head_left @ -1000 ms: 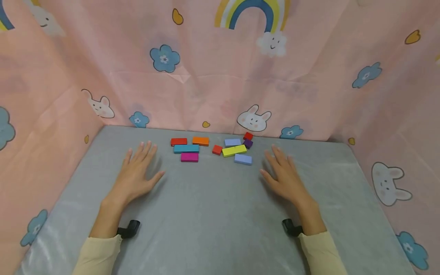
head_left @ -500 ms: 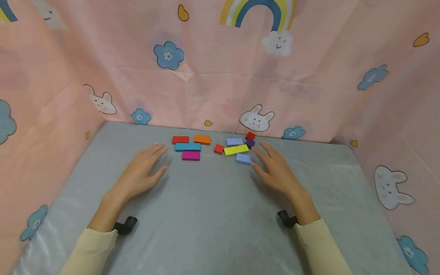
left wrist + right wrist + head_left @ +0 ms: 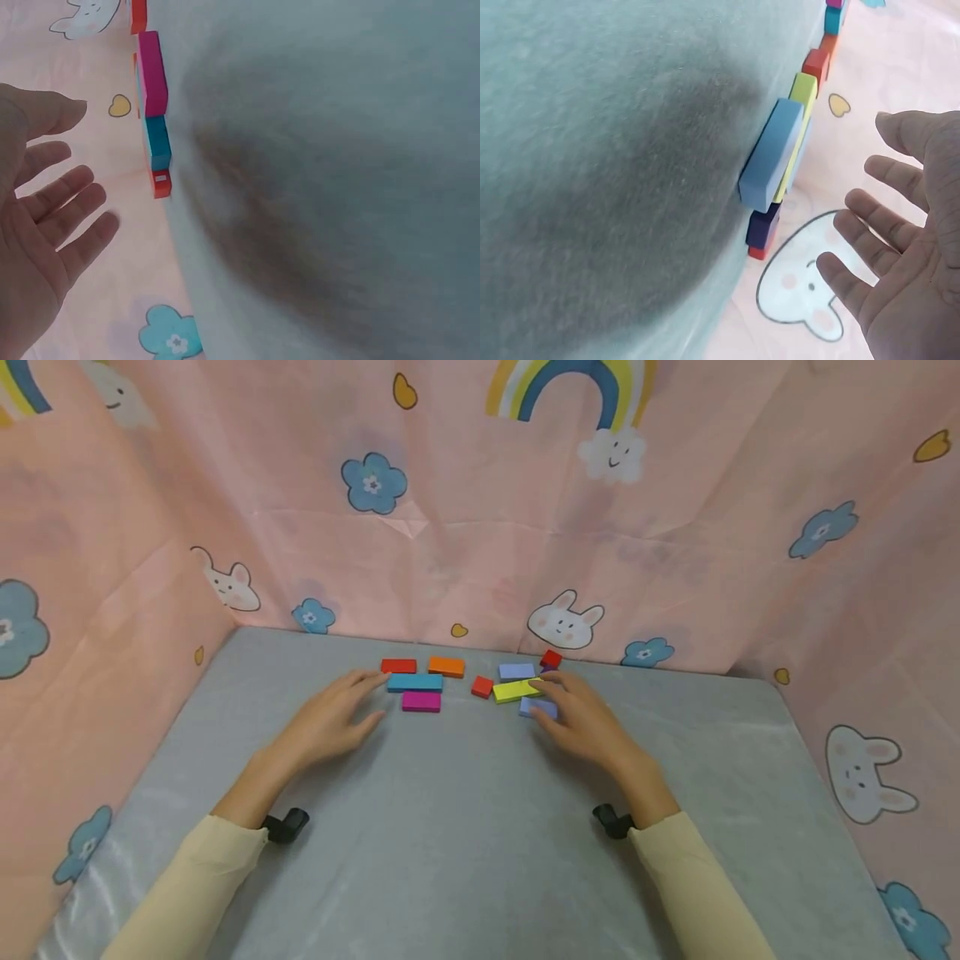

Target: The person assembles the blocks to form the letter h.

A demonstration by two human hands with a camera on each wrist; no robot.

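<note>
My left hand hovers over the table with fingers relaxed and apart, fingertips at the left end of a teal block. A magenta block lies in front of the teal one, a red block and an orange block behind it. My right hand holds nothing; its fingers overlap a yellow block and a near periwinkle block in the head view. Another periwinkle block lies behind the yellow one. The purple block is mostly hidden by my right fingers in the head view.
A small red block lies between the two groups, and another small red block sits at the back right. Grey cloth covers the table. A pink printed curtain rises right behind the blocks and along both sides.
Both hands have moved inward toward the blocks, the left one to the right and the right one to the left. The blocks keep their arrangement; the head view has shifted slightly.
</note>
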